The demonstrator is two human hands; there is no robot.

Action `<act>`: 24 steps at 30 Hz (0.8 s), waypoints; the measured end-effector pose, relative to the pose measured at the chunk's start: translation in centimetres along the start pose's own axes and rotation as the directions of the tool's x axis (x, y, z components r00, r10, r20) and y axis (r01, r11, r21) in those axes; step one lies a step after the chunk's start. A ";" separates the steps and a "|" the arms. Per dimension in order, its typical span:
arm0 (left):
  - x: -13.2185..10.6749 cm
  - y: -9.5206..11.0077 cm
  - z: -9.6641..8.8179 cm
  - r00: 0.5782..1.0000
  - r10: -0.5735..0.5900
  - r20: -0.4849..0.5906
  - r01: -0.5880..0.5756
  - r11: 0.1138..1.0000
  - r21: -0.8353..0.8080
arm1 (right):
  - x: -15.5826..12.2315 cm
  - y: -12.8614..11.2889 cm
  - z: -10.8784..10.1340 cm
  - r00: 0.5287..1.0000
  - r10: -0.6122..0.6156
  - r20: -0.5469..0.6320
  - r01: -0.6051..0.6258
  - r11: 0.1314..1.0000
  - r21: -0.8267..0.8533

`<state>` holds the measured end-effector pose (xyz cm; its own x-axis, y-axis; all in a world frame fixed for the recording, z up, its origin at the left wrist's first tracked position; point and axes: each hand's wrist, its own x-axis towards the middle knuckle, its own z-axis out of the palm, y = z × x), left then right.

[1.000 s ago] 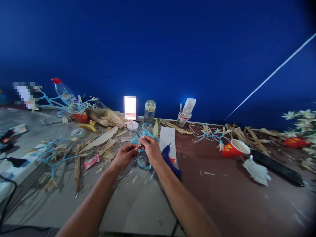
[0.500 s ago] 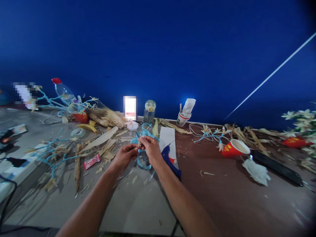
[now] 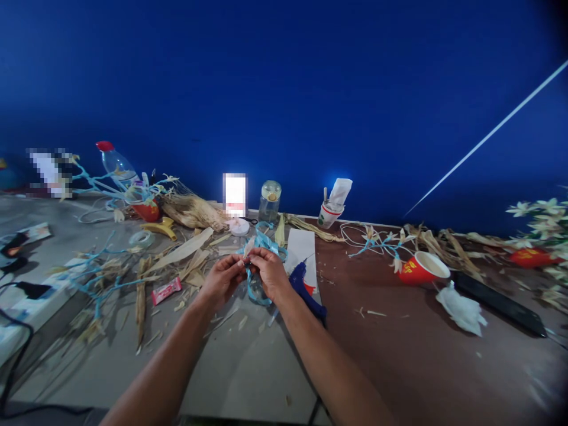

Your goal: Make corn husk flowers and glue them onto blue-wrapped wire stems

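Note:
My left hand and my right hand meet at the middle of the table, fingertips pinched together. Between them is a small pale husk piece, its tip poking up above the fingers; the rest of it is hidden. Just behind and below my hands lies light blue ribbon, bunched and looped, partly covered by my fingers. To the right of my right hand, a dark blue glue gun lies on a white sheet.
Dry husks and blue-wrapped stems spread over the left side, near a pink wrapper and a power strip. A glass jar stands behind. On the right are a tipped red cup, crumpled tissue and a black object.
My fingers have shifted slightly, with my right hand lower and its fingers less raised. A pale husk tip now shows above the fingertips. The things on the table have stayed in place.

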<state>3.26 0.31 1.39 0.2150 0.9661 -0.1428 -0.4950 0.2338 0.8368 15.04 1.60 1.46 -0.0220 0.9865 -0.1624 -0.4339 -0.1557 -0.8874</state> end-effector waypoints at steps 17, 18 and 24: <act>0.3 -0.8 -0.5 0.996 0.079 -0.048 -0.070 0.983 0.169 | 0.0 0.2 -0.1 0.999 -0.037 0.034 0.038 0.999 -0.029; 0.4 -0.8 -0.5 0.994 0.102 -0.050 -0.090 0.975 0.201 | 0.0 0.3 -0.1 0.999 -0.038 0.031 0.039 0.999 -0.031; 0.3 -0.8 -0.3 0.963 0.262 -0.067 -0.217 0.897 0.385 | -0.2 0.2 0.2 0.997 -0.070 0.025 0.072 0.996 -0.054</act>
<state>3.46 0.48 0.48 0.0212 0.9987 0.0462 -0.1661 -0.0421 0.9852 14.83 1.35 1.42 -0.0137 0.9959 -0.0889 -0.3851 -0.0873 -0.9187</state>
